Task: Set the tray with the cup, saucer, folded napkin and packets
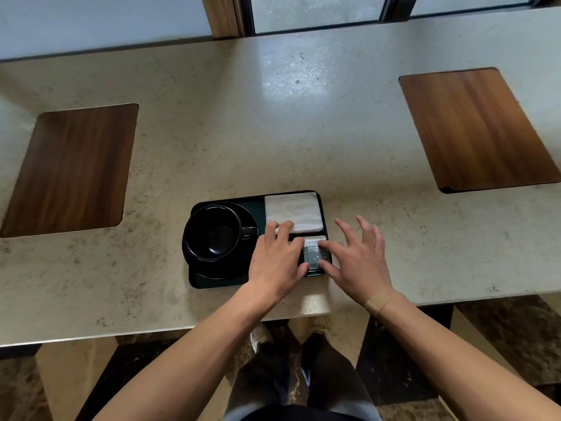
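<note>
While our left hand [274,262] steadies the napkin [293,211] with flat fingers, our spread right hand [355,256] seemingly squares the packets [314,252] into the tray [212,282] corner.

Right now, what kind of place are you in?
Probably a café or hotel lounge. A long stone counter with wooden insets runs along big windows, and a tray holds a black cup, napkin and packets.
</note>
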Available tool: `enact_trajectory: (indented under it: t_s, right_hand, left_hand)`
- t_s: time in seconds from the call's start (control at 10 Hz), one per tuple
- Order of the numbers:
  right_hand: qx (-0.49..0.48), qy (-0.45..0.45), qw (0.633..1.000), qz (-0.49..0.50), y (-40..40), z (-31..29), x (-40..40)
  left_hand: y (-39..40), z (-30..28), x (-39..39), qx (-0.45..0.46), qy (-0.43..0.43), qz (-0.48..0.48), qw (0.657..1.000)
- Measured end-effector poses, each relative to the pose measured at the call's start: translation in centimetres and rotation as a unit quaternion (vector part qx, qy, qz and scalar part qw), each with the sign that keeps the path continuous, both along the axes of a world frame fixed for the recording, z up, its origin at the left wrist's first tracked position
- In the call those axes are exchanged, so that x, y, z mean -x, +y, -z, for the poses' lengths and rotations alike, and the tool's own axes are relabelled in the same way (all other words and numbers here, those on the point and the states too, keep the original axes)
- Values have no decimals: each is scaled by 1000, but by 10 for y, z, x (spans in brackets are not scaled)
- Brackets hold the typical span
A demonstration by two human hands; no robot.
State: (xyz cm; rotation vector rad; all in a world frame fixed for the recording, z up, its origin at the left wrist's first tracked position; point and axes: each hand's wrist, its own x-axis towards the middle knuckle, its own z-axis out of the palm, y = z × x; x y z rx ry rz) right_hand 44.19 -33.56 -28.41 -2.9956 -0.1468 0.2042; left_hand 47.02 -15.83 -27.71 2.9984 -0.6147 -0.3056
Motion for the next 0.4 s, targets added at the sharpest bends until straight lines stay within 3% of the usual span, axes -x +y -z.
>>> enact_trajectory:
  t_s: [0.2,0.4]
  right_hand:
    - [-12,1,1000,-6,0,-5,2]
    - [-45,-37,998,-7,6,-7,-1]
  left_hand:
    - [1,-5,0,6,2,4,1000]
    - [22,-16,15,114,-49,-29,992]
